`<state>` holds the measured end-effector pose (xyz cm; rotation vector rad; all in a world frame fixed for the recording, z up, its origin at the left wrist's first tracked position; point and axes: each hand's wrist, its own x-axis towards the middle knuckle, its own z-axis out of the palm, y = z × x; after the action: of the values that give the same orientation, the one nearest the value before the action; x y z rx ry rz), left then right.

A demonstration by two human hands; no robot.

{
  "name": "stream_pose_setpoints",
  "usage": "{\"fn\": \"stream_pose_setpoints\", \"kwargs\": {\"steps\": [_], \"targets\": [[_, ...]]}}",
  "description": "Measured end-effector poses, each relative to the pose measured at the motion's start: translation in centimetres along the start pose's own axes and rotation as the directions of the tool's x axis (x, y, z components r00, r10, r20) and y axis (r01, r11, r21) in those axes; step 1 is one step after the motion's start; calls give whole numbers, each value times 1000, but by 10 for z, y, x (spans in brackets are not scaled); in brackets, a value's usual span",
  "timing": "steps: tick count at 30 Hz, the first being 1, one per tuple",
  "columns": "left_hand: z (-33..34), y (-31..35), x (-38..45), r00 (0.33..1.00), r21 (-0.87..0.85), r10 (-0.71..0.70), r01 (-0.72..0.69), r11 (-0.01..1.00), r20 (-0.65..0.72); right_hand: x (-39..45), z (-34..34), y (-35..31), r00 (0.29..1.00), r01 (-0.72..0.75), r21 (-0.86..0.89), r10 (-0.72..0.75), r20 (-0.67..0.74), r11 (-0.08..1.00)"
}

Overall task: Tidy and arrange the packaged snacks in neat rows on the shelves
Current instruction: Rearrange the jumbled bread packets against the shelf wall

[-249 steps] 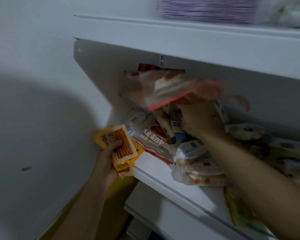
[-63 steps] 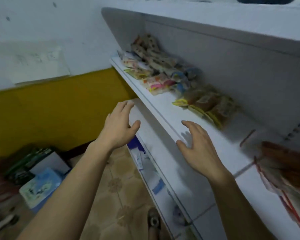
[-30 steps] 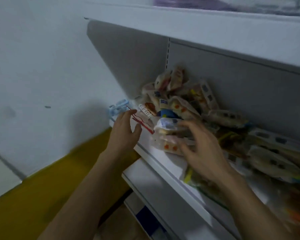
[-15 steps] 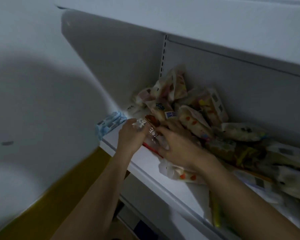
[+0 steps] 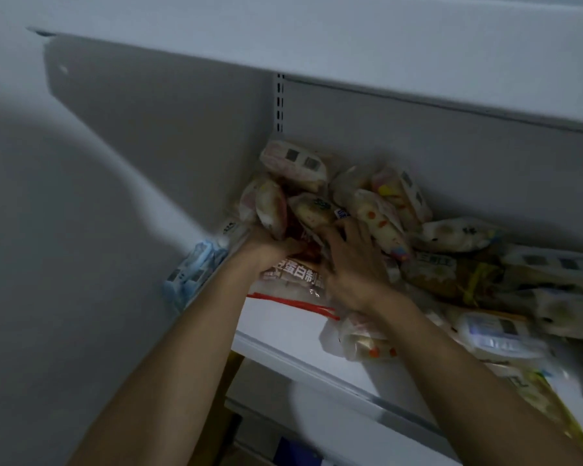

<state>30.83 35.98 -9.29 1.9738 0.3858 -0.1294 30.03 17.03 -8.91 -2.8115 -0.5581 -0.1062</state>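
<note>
A loose heap of small snack packets (image 5: 381, 210) fills the left back corner of the white shelf (image 5: 283, 324) and spreads to the right. At the front lies a large clear bag with a red strip and white characters (image 5: 293, 280). My left hand (image 5: 270, 250) is pushed in at the top edge of that bag, fingers curled under the packets and partly hidden. My right hand (image 5: 354, 264) lies on the bag's right side with fingers spread into the heap. A cream packet with orange dots (image 5: 367, 344) sits under my right wrist.
A blue packet (image 5: 196, 267) hangs over the shelf's left end against the wall. The upper shelf (image 5: 384, 45) overhangs closely. More packets (image 5: 505, 331) lie to the right, a yellow one (image 5: 535, 391) near the front edge. A lower shelf (image 5: 334, 428) juts out below.
Both hands have pushed deeper into the heap over the large clear bag, and the view has closed in on the corner. Earlier the left hand held orange packets, which it no longer has.
</note>
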Motion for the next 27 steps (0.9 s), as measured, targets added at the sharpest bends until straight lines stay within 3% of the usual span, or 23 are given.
{"fn": "stream_pose_setpoints", "kwargs": {"steps": [1,3,5,7,11,14,18,21,24,27], "targets": [[0,-1,-4,999,2,38,-38,999,10,1,0,0,1000,-15,17,15,-15,1000],[-2,-2,-13,994,-198,45,-24,980,104,7,-3,-1,998,-41,56,44,-52,998],[-12,-5,-23,969,-394,-54,148,907,241,13,-8,0,995,-51,64,56,-87,997],[-29,-10,-28,926,-450,-132,292,844,354,18,-10,3,991,-53,76,62,-116,996],[-63,-10,-35,902,-499,-141,350,793,409,25,-6,11,968,-44,162,82,-238,986],[-77,-15,-34,900,-486,-126,338,806,417,27,0,11,954,-31,105,61,-293,994],[-86,-27,-24,846,-533,-70,396,748,529,17,6,3,987,5,-24,-8,-157,1000],[-83,-31,-25,829,-583,-52,434,687,556,6,9,-11,963,235,-129,-249,-103,963],[-78,-19,-37,891,-565,-32,315,763,454,5,2,-25,938,324,69,-311,-152,944],[-78,-7,-44,896,-414,-131,321,852,425,19,1,-35,931,355,183,-329,-159,917]]}}
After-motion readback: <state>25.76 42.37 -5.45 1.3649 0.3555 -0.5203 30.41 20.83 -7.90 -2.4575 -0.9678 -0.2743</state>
